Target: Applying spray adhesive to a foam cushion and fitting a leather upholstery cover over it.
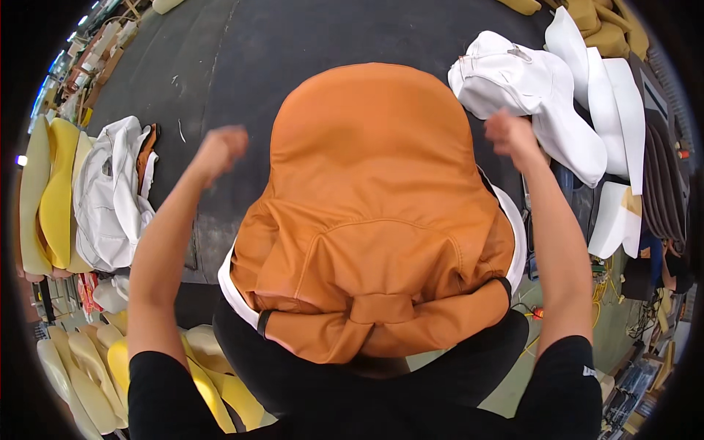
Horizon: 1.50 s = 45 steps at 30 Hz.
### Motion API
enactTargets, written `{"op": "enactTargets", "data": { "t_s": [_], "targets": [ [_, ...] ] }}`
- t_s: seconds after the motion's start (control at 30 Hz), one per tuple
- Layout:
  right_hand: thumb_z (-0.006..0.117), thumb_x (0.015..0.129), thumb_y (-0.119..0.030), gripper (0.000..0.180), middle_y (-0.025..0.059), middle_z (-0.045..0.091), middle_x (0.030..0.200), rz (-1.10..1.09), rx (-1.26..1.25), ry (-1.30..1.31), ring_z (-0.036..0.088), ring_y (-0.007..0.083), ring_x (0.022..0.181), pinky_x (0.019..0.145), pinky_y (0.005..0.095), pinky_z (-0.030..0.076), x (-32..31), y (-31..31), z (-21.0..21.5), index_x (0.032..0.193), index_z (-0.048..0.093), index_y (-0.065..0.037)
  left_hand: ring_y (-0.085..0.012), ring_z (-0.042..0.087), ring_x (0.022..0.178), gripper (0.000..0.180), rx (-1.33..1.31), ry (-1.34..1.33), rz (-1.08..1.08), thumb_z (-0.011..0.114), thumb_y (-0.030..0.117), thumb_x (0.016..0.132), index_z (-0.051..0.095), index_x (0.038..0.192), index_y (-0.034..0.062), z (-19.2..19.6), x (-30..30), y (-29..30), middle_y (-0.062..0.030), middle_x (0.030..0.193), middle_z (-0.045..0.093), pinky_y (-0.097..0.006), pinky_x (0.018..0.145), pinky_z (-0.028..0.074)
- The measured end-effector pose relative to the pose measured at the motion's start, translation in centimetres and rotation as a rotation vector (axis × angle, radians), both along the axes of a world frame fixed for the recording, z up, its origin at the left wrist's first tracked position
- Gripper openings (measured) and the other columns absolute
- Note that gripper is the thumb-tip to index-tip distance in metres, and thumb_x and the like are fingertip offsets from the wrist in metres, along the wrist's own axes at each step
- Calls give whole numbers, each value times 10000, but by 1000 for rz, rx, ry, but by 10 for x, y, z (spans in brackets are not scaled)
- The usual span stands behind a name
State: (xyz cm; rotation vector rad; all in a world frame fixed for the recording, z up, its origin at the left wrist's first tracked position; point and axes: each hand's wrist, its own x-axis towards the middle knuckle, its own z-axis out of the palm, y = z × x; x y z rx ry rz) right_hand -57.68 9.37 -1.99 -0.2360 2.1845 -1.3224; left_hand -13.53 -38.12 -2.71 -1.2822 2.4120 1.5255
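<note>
A tan-orange leather seat cover (370, 161) lies in front of me, its rounded far end on the dark table and its near end over my lap. Its far part looks smooth and filled, while the near part is wrinkled around a curved seam and a wrapped, knot-like band. White edges (517, 238) show from under it on both sides. My left hand (222, 152) is raised to the left of the cover, apart from it. On the other side, my right hand (513, 136) is up near a white cover. Both hands look curled, but motion smears their fingers.
White seat covers (506, 77) and pale curved foam pieces (623, 110) are piled at the right. Along the left edge stand yellow foam pads (57, 194) beside a crumpled white cover (110, 194). More foam pieces (81, 370) stand at the lower left. The dark tabletop (242, 51) extends away from me.
</note>
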Motion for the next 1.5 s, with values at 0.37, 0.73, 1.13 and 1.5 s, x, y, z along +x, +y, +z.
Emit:
{"op": "enactTargets", "data": {
  "t_s": [0.37,0.73,1.13,1.5],
  "targets": [
    [543,1118,-325,444,151,765,1241,521,230,375,697,213,1130,990,349,526,98,63,-13,1311,700,43,-273,640,1305,720,119,-178,-317,394,557,1132,611,1442,-55,-26,94,93,-176,1433,669,-379,1141,445],
    [748,1013,-339,693,201,633,1370,-162,65,285,651,304,1209,1027,376,527,399,195,8,1512,443,33,-538,123,1603,1147,-776,-238,-698,856,654,697,404,1645,194,64,208,358,-230,1749,206,-809,1183,144],
    [696,988,-219,398,90,624,572,-54,-540,-213,588,207,478,503,328,482,383,142,107,626,620,-73,-210,681,736,250,-155,127,-417,812,47,765,725,999,38,151,176,290,-127,767,659,-393,674,534],
    [796,929,-494,719,181,733,1236,45,-405,875,711,268,1058,950,363,550,164,-27,217,1429,614,-10,-403,650,1277,601,-882,397,27,733,450,962,645,1391,39,158,-6,85,-204,1337,710,-492,1071,508]
  ]
}}
